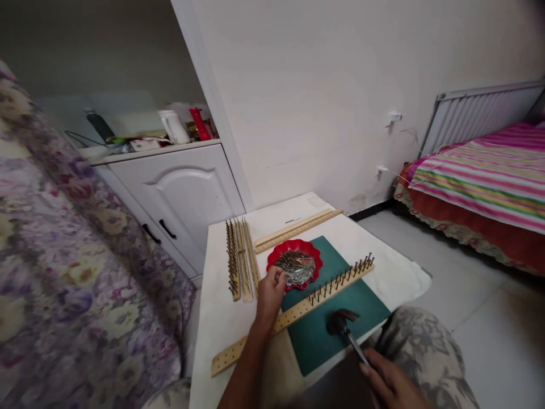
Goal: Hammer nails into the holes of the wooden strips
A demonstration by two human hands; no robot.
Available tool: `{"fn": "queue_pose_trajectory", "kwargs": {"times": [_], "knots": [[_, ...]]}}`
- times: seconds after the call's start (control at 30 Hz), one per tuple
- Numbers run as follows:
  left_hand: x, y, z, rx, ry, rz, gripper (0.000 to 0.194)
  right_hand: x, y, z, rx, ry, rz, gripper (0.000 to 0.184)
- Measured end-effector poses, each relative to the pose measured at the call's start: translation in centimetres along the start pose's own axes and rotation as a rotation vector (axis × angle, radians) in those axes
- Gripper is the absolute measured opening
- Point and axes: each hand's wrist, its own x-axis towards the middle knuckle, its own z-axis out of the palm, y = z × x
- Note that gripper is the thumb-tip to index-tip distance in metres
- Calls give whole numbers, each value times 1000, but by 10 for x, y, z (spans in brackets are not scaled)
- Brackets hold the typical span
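Note:
My left hand point(271, 288) is at the left rim of a red scalloped bowl point(317, 250), its fingers drawn together; anything between them is too small to make out. Loose nails point(300, 267) fill the bowl. My right hand point(385, 372) grips a claw hammer point(355, 346) by its handle, with the head above the green mat point(317, 346). Across the mat lies a wooden strip point(293, 313) drilled with rows of holes. Nails point(340, 278) stand upright in its right half, while holes show in its left part. My left forearm covers part of the strip.
Several wooden strips studded with nails point(236, 258) lie at the table's left side. More drilled strips point(298, 229) lie along the back. The white table point(221, 318) stands against a wall, a cabinet point(183, 199) behind its left side. A bed point(481, 170) is at right.

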Motion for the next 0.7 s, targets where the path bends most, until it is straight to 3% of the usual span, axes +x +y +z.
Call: {"fn": "queue_pose_trajectory", "kwargs": {"times": [0.13, 0.3, 0.7], "knots": [[-35, -6, -12, 101, 0, 118, 16, -4, -12, 3, -30, -69, 1, 44], [-57, -9, -6, 127, -94, 187, 15, -7, -21, 10, -46, -56, 90, 37], [-49, -18, 7, 258, -213, 278, 16, -6, -34, 20, -225, 86, -21, 32]]}}
